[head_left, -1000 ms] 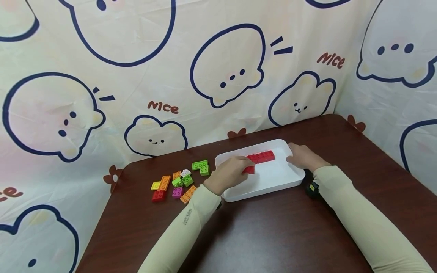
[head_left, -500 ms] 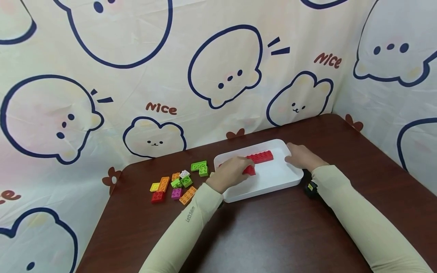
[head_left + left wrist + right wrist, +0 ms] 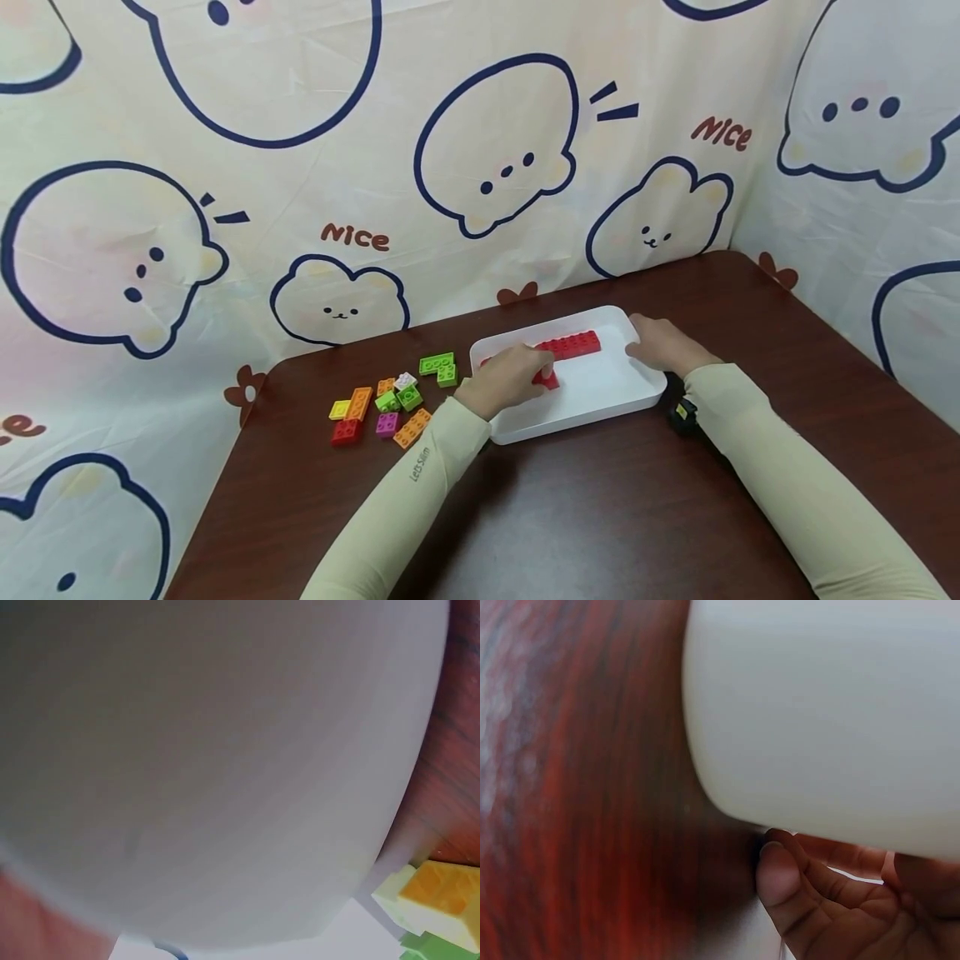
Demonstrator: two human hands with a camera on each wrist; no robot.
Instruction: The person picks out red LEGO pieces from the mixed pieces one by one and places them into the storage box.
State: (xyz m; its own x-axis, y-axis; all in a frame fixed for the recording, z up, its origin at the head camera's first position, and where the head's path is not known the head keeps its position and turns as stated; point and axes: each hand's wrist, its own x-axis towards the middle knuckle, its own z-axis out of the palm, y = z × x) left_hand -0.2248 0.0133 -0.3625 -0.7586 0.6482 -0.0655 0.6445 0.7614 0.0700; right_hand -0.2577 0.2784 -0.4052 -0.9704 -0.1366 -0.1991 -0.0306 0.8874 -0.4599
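Note:
In the head view a white tray (image 3: 585, 396) lies on the brown table, with a long red brick (image 3: 573, 345) along its far side. My left hand (image 3: 506, 383) reaches over the tray's left part, its curled fingers gripping a smaller red brick (image 3: 550, 380). That hand mostly hides this brick, and another bit of red shows behind the knuckles. At the right end, my right hand (image 3: 660, 343) grips the tray's rim. The right wrist view shows curled fingers and the thumb (image 3: 778, 874) against the outside of the tray wall (image 3: 817, 735).
Left of the tray lie loose bricks: a green pair (image 3: 441, 367), a white one (image 3: 406, 381), orange (image 3: 413, 428), magenta (image 3: 387, 425), red (image 3: 347, 432) and yellow (image 3: 339, 409). A patterned cloth (image 3: 465, 150) hangs behind the table's back edge.
My left fingers have shifted slightly within the tray, and the smaller red brick under them has turned a little. The right hand and the tray keep their places.

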